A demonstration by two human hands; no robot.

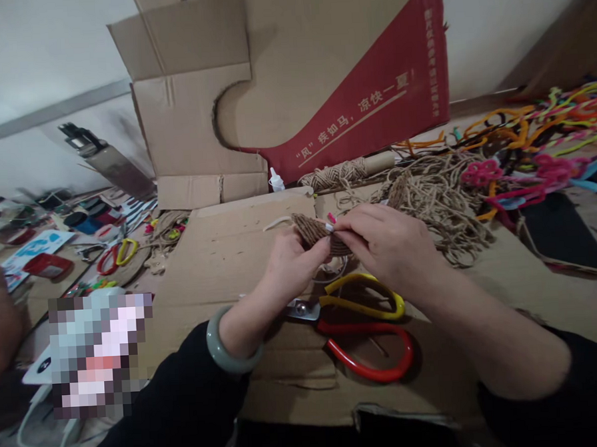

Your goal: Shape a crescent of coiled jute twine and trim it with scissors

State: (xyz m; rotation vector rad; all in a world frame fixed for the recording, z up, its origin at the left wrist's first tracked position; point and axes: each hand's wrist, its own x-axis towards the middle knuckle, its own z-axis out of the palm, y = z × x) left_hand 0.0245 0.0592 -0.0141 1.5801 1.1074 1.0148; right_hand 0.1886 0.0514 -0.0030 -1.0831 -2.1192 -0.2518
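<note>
My left hand (290, 260), with a pale green bangle (219, 344) at the wrist, is closed around a coiled jute twine piece (309, 231), its ridged rows showing between the hands. At the coil's right edge my right hand (392, 245) is closed in a pinch. By its fingertips shows a small white and pink piece (330, 226), too small to name; the fingers partly cover it. Below both hands lie large scissors (303, 310) with one yellow and one red handle. A pale strip (278, 221) sticks out left of the coil.
Cardboard (205, 255) covers the work surface; a cut cardboard box (193, 122) stands behind. Loose twine (442, 202), a twine roll (346, 174) and a small white bottle (276, 180) lie beyond. Coloured pipe cleaners (526, 171) and a phone (564, 233) are right; another person's hand (1, 326) is left.
</note>
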